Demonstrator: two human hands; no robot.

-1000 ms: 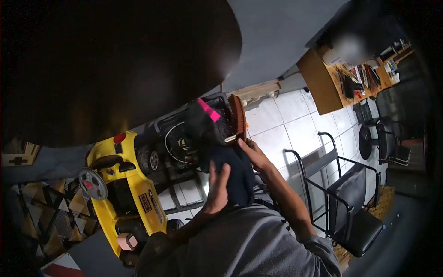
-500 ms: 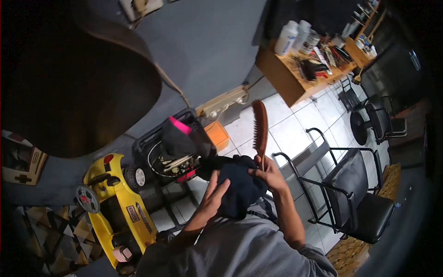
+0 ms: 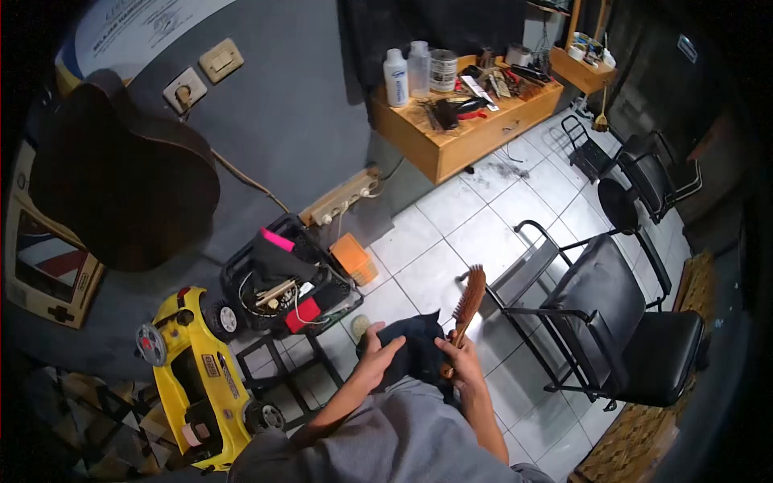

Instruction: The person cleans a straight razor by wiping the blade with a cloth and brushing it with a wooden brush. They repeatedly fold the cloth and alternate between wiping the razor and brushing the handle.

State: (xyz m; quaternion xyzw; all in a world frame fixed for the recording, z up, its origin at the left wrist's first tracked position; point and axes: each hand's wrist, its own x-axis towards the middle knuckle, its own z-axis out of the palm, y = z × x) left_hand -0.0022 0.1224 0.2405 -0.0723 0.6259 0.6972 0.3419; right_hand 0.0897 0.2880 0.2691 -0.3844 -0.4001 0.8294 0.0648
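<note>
A bunched dark navy cloth is held between my two hands in front of the grey shirt. My left hand grips its left side, thumb lying across the top. At the right side, my right hand is closed around the handle of a brown brush, its thumb close against the cloth. The brush points up and slightly right, with its dark bristles facing left. Folds hide part of the fingers on both hands.
A black chair stands to the right. On the left are a yellow toy car, a black crate of odds and ends and an orange box. Bottles and tools crowd a wooden wall cabinet. A guitar-shaped dark object hangs at left.
The view has turned and shifted, showing more of the wall and cabinet. Both hands appear lower with the cloth, and the brush now leans more to the right.
</note>
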